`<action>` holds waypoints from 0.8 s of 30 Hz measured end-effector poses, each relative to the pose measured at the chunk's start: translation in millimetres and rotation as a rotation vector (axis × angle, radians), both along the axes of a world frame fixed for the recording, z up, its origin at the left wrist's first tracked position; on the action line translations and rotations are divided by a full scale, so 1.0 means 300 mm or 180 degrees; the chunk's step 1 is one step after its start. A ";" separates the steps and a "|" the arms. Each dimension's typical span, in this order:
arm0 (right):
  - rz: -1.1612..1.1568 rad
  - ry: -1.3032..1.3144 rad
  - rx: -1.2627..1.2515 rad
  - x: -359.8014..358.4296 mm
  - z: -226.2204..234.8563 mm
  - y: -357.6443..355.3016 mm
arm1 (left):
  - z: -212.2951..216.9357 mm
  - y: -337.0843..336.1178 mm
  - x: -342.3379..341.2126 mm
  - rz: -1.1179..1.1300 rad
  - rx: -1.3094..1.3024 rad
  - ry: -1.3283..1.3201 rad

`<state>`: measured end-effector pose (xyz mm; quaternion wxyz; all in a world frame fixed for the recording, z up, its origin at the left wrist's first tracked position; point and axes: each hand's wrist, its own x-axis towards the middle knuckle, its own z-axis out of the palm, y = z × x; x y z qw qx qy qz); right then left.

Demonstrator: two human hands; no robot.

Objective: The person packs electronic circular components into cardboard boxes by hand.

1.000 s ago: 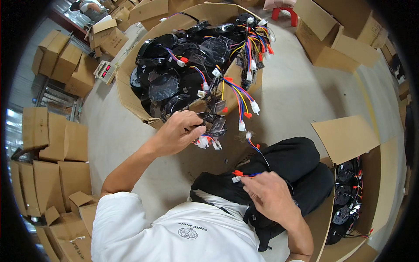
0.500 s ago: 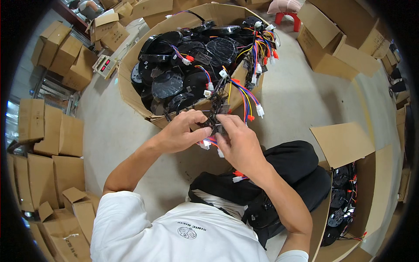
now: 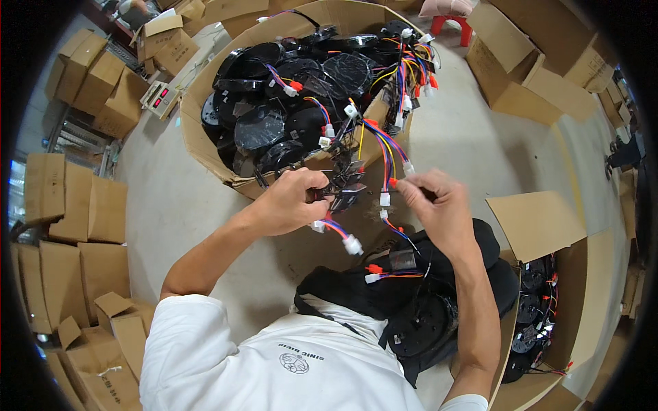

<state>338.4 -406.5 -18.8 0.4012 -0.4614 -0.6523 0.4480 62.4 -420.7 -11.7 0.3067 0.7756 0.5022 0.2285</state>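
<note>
Right hand (image 3: 439,205) drawn apart from left hand (image 3: 291,202) since half a second ago, wires stretched between. Left hand closed around small black part (image 3: 343,188) just in front of big cardboard box (image 3: 205,147) of black round units. Right fingers pinched on thin dark wire near white connector (image 3: 385,198). Second black unit (image 3: 421,318) lying on lap below, its red and white plugs loose. Step in hand, by the look: untangling one harness from the bundle. Next move likely calls for steady pull along the wire, no jerking, left grip firm.
</note>
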 end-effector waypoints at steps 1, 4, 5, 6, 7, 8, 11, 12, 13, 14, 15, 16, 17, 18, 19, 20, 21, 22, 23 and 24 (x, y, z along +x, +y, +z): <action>-0.0127 -0.0332 0.0291 0.012 -0.013 0.017 | 0.023 0.002 -0.001 0.0084 -0.0560 0.0001; -0.0301 -0.0830 0.0703 0.016 -0.028 0.002 | 0.012 0.017 -0.021 0.0252 -0.1335 -0.0336; -0.0285 -0.0800 0.0753 0.011 -0.039 -0.007 | 0.001 0.018 -0.025 0.0331 -0.1562 -0.0680; -0.0270 -0.0769 0.0802 0.006 -0.045 -0.017 | -0.003 0.017 -0.028 0.0329 -0.1560 -0.0672; -0.0231 -0.0673 0.0618 0.001 -0.045 -0.026 | 0.011 0.017 -0.019 0.0362 -0.1666 -0.0917; -0.0236 -0.0661 0.0616 -0.006 -0.045 -0.037 | 0.024 0.016 -0.014 0.0396 -0.1772 -0.1161; 0.0421 -0.0274 0.0372 -0.015 -0.038 -0.065 | 0.052 0.020 -0.014 0.0398 -0.1835 -0.1050; 0.0721 -0.0158 0.0287 -0.025 -0.025 -0.081 | 0.054 0.020 -0.017 0.0401 -0.1835 -0.1040; 0.0918 -0.0163 0.0540 -0.035 -0.023 -0.087 | 0.058 0.021 -0.016 0.0403 -0.1864 -0.1022; 0.1119 -0.0169 0.0794 -0.045 -0.025 -0.091 | 0.061 0.022 -0.015 0.0408 -0.1892 -0.1004; 0.1175 -0.0089 0.0829 -0.058 -0.048 -0.091 | 0.057 0.023 -0.017 0.0405 -0.1891 -0.0996; 0.1172 -0.0081 0.0833 -0.072 -0.048 -0.093 | 0.049 0.025 -0.021 0.0432 -0.1896 -0.0964; 0.0942 -0.0022 0.0552 -0.088 -0.045 -0.096 | 0.047 0.025 -0.022 0.0464 -0.1899 -0.0933; 0.0716 0.0036 0.0271 -0.104 -0.044 -0.099 | 0.050 0.021 -0.018 0.0472 -0.1894 -0.0930; 0.0604 0.0269 0.0334 -0.131 -0.055 -0.094 | 0.060 0.019 -0.011 0.0488 -0.1967 -0.1035; 0.0605 0.0268 0.0340 -0.138 -0.053 -0.094 | 0.067 0.017 -0.004 0.0500 -0.2039 -0.1146; 0.0595 -0.0072 0.0289 -0.141 -0.043 -0.092 | 0.069 0.015 0.002 0.0492 -0.2034 -0.1154; 0.0561 -0.0423 0.0233 -0.151 -0.029 -0.093 | 0.068 0.018 0.005 0.0445 -0.1950 -0.0956; 0.0384 -0.0545 0.0522 -0.164 -0.058 -0.090 | 0.064 0.031 0.021 0.0350 -0.1863 -0.0773; 0.0179 -0.0676 0.0750 -0.180 -0.076 -0.090 | 0.075 0.033 0.028 0.0247 -0.1682 -0.0366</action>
